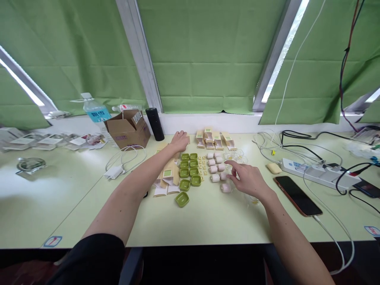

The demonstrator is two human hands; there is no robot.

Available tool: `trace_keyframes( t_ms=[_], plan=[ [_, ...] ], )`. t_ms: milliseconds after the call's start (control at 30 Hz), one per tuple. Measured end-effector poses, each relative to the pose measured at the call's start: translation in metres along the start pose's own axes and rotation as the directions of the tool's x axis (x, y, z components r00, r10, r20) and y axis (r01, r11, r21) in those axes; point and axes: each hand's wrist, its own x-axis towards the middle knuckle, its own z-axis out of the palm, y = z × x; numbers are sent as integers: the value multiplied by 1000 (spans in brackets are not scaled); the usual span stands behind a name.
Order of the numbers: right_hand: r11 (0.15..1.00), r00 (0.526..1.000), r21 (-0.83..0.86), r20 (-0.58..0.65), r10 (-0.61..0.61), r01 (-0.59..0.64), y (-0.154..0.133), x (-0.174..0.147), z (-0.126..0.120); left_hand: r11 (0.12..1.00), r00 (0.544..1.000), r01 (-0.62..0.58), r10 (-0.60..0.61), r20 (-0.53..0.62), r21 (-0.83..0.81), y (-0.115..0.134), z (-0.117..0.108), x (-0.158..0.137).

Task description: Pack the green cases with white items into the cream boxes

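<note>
Head view: the right hand (247, 177), finger and thumb parted, could topple the close-set pale cylinders (226, 188) by brushing sideways; the left hand's (179, 141) grip I cannot tell.

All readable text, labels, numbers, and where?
Nothing certain.
Blue label on clear plastic bottle: perhaps "飘雪".
White label, purple print on brown cardboard box: blurred.
Red print on lying transparent bottle: blurred.
Blue-edged white table stickers: illegible.
Green labels on cream cardboard cartons: too small.
Flat white packages: too small.
</note>
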Motion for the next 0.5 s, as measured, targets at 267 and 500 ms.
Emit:
trace_keyframes(
  t_ms=[267, 500],
  plan=[
    [1000, 1000, -23, 11, 11, -10, 0, 0, 0, 996, 994, 68, -73, 80, 64, -11, 11, 11],
    [999, 1000, -35, 22, 15, -15, -1, 0, 1, 990, 987, 111, -120, 106, 89, -6, 8, 16]
  ],
)
